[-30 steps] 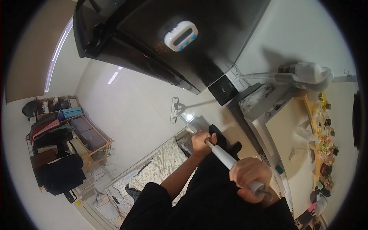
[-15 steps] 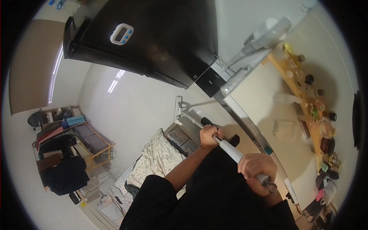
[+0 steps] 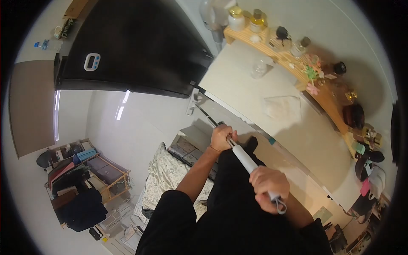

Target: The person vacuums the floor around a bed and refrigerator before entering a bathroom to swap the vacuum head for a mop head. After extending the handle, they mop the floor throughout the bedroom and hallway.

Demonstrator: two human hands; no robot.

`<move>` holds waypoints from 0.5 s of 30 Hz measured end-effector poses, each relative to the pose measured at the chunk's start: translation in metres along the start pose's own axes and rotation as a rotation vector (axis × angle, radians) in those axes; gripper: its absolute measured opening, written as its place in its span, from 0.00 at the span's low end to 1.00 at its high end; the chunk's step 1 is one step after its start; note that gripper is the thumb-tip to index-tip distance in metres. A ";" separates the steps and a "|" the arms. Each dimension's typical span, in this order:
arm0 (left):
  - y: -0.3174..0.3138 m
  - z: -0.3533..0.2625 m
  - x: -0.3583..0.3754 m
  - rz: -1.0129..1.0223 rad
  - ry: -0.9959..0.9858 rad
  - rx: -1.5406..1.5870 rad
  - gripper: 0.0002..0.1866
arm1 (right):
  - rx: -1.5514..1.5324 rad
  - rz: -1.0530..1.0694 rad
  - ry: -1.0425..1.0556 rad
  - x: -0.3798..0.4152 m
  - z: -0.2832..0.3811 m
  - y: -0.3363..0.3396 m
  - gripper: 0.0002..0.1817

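A long-handled flat mop runs diagonally away from me, its handle (image 3: pixel 245 158) white at the grip and metal farther down. My left hand (image 3: pixel 222 137) is closed around the metal shaft, below the white grip. Nearer to me, my right hand (image 3: pixel 270 186) is wrapped around the top of the grip, with a grey hanging loop (image 3: pixel 281 207) sticking out past it. The pale mop head (image 3: pixel 193 102) lies on the white floor (image 3: pixel 148 111), close to the black refrigerator (image 3: pixel 140 46) and the table corner.
Right of me is a white table (image 3: pixel 238 72) with a folded cloth (image 3: pixel 282 109), a clear glass (image 3: pixel 260 68) and a wooden shelf (image 3: pixel 304 80) of bottles. A bed with a floral cover (image 3: pixel 163 180) stands left, and a loaded rack (image 3: pixel 108 174) beyond it.
My view has shifted forward and toward the table. The mop head now lies nearer the refrigerator and table corner. Both hands keep their hold on the mop.
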State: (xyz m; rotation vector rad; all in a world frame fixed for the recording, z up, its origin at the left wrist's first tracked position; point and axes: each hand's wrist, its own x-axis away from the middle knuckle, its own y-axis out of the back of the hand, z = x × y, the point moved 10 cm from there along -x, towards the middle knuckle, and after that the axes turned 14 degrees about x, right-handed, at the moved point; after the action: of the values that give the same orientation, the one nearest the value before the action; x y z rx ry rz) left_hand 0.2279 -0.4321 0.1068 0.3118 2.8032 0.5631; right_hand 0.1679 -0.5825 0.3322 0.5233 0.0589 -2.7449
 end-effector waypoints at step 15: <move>-0.134 -0.100 0.051 0.096 -0.080 0.155 0.12 | -0.013 -0.333 -0.295 0.124 0.047 0.107 0.05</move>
State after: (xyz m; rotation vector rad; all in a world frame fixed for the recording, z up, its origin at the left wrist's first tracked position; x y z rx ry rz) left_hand 0.1291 -0.5738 0.1306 0.4912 2.7707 0.3456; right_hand 0.0802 -0.7286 0.3332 0.1061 0.0988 -3.1131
